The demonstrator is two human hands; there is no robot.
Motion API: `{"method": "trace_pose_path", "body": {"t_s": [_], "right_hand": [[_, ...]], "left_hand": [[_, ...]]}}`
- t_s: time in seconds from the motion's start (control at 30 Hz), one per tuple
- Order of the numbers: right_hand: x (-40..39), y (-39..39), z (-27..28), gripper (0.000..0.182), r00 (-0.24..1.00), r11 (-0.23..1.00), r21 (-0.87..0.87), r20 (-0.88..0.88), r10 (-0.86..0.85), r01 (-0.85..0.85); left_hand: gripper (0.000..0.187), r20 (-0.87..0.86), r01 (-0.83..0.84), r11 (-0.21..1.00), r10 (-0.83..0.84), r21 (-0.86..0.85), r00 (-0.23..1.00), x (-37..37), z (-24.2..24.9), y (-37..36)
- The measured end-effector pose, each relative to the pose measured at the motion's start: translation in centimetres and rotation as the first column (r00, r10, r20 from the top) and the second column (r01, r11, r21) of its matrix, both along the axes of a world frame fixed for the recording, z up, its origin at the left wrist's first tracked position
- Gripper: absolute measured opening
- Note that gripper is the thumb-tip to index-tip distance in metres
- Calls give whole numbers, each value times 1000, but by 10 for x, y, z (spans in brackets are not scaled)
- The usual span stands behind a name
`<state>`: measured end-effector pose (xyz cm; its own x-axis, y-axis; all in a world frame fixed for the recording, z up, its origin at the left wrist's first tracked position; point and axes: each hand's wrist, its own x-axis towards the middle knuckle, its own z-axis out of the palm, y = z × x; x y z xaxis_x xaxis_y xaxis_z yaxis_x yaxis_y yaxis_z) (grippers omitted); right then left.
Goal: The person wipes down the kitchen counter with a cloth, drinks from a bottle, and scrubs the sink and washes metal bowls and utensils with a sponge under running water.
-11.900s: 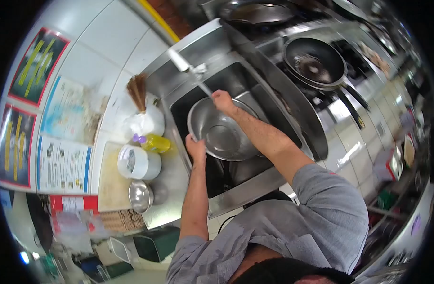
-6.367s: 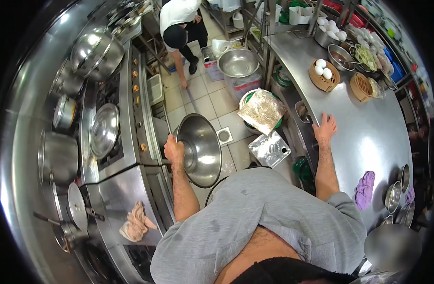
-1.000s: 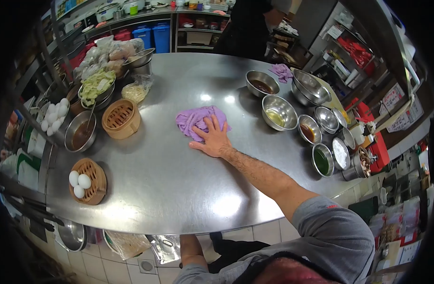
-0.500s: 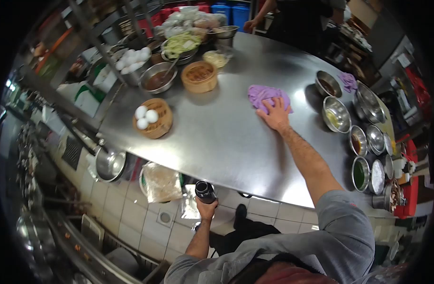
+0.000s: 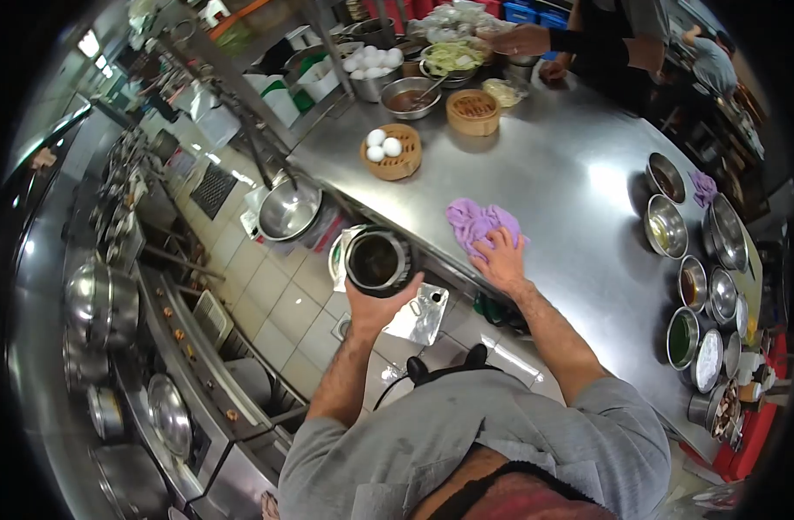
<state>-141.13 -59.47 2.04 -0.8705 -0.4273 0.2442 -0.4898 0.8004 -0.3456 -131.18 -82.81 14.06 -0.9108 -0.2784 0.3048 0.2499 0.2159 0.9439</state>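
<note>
My left hand (image 5: pixel 381 303) is wrapped around a dark, open-topped tumbler (image 5: pixel 404 260), raised in front of the steel table's near edge. Its round mouth faces me, and its inside is too dark to make out. A crumpled purple cloth (image 5: pixel 471 222) lies on the tabletop near that edge. My right hand (image 5: pixel 501 263) presses on the cloth's right side, fingers bent into the fabric. Beyond the cloth, a bamboo steamer (image 5: pixel 403 166) carries 3 white eggs (image 5: pixel 377 153).
Another bamboo steamer (image 5: pixel 473 121), a bowl of brown sauce (image 5: pixel 411 99) and a container of eggs (image 5: pixel 372 62) stand at the back. Several metal bowls (image 5: pixel 666 226) line the right side of the steel table (image 5: pixel 579 243). A co-worker's arm (image 5: pixel 579 43) reaches in from behind.
My left hand has lifted the tumbler closer to me. The cloth has shifted toward the table's near edge under my right hand. A co-worker's arm now extends over the back. My view has turned left.
</note>
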Motion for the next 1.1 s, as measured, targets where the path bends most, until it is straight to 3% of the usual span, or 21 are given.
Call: {"method": "trace_pose_path", "body": {"t_s": [0.1,0.17,0.27,0.33,0.37,0.73,1.1], "right_hand": [[26,20,-4,31,1000,1000,3,9,-2,2],[43,37,-7,32,1000,1000,9,17,-16,16],[65,56,-4,29,993,994,30,-50,-105,106],[75,61,0,29,975,978,-90,-105,-196,187],[75,62,-4,29,974,976,1,-75,-215,216],[81,51,6,29,955,959,-55,-91,-282,278],[85,50,13,27,956,956,-87,-69,-286,280]], "left_hand": [[62,-263,98,984,-134,-145,955,1,50,0],[67,-416,32,942,-178,-334,892,9,112,9],[63,-402,73,886,-279,-457,872,23,133,5],[61,-423,87,865,-326,-494,845,28,142,4],[61,-460,87,862,-348,-499,817,28,144,3],[56,-757,61,855,-486,-514,437,14,190,-10],[51,-881,-67,918,-352,-391,316,18,216,-1]]}}
